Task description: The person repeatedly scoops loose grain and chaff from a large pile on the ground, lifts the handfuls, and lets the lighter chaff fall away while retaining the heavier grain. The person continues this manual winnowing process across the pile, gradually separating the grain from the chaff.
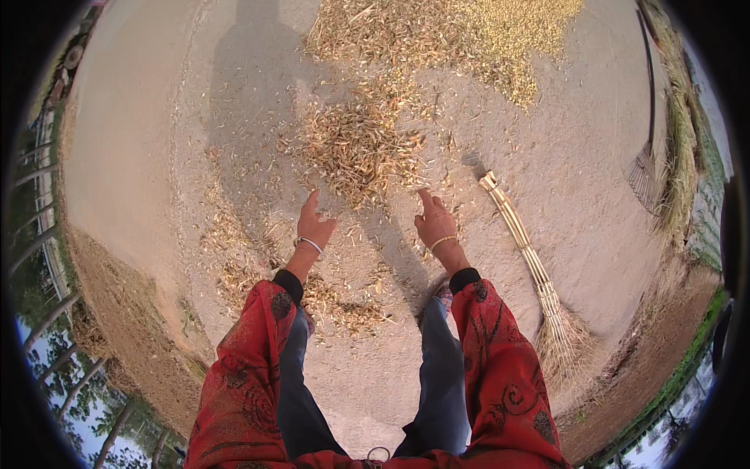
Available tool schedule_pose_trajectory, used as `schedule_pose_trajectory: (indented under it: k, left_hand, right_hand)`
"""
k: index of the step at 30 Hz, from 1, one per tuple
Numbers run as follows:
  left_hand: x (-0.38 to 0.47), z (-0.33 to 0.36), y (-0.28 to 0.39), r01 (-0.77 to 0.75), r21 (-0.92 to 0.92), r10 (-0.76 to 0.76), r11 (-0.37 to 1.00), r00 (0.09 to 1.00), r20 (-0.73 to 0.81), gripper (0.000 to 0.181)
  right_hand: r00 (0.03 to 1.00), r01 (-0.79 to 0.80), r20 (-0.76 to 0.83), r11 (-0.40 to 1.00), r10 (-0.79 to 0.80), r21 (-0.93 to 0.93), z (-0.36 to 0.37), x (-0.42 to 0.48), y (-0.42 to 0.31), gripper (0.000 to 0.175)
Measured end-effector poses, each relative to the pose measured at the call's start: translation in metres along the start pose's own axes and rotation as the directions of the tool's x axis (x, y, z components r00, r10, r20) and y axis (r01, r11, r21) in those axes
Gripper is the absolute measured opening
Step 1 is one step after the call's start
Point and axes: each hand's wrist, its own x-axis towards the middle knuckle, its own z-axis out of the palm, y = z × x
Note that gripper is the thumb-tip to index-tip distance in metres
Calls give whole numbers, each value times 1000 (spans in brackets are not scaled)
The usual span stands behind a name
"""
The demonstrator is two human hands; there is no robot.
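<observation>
Both bare hands reach forward over the concrete ground, one on each side of a small heap of dry pods and chaff (pixel 354 146). My left hand (pixel 316 224), with a silvery bangle at the wrist, has its fingers apart and holds nothing. My right hand (pixel 435 220), wearing a yellowish bangle, is empty too, its fingers stretched towards the heap's near right edge. Farther off lies a larger spread of chaff (pixel 381 35), which runs into pale yellow beans (pixel 510 29) on its right.
A bundled-stalk broom (pixel 527 252) lies right of my right hand. A wire-tined rake (pixel 646 170) and dry stalks (pixel 679 135) are at the far right. Loose chaff (pixel 345 308) is strewn near my feet, and bare soil (pixel 129 305) borders the concrete on the left.
</observation>
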Motion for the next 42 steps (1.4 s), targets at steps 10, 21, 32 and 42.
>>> schedule_pose_trajectory:
  k: [10,21,32,42]
  left_hand:
    - [-104,-3,51,100,-54,-93,994,988,122,83]
    - [-25,-162,85,7,-176,32,984,975,219,57]
    - [-13,-273,34,97,-41,-92,994,990,111,20]
    - [-95,-80,159,270,36,-263,962,883,388,24]
  right_hand:
    - [990,-143,17,978,142,152,-72,-75,38,47]
    - [942,-336,29,937,334,96,-69,-109,-40,45]
    - [791,-566,215,551,573,613,-25,-67,-35,33]
    - [745,-571,253,394,617,720,-80,-37,4,29]
